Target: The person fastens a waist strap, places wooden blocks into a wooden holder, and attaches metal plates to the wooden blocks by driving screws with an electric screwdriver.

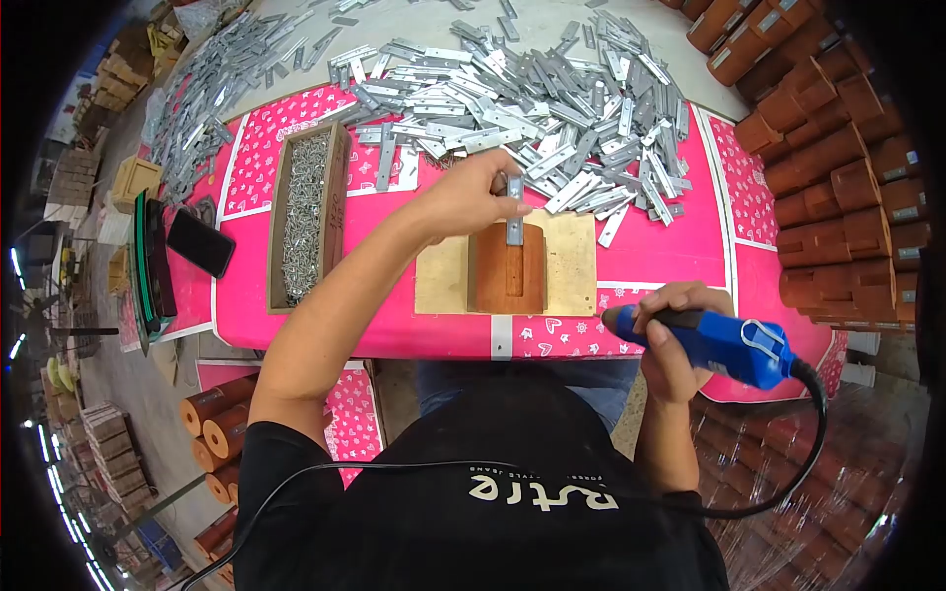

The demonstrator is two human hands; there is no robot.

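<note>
My left hand (478,197) pinches a small metal plate (514,222) upright in view, over the far end of a brown wooden block (532,266). The block has a narrow slot along its top and rests on a brass-coloured board (443,276). On the right, my right hand (675,330) is wrapped round a blue electric screwdriver (734,350), its tip pointing left near the board's front right corner. A black cord runs from its rear end.
Many metal plates (493,98) lie heaped beyond the board. A wooden box (335,197) of screws (308,207) stands at left, with a phone (201,242) further left. Brown blocks (828,207) are stacked at right. The pink tablecloth's (394,330) front edge is near my body.
</note>
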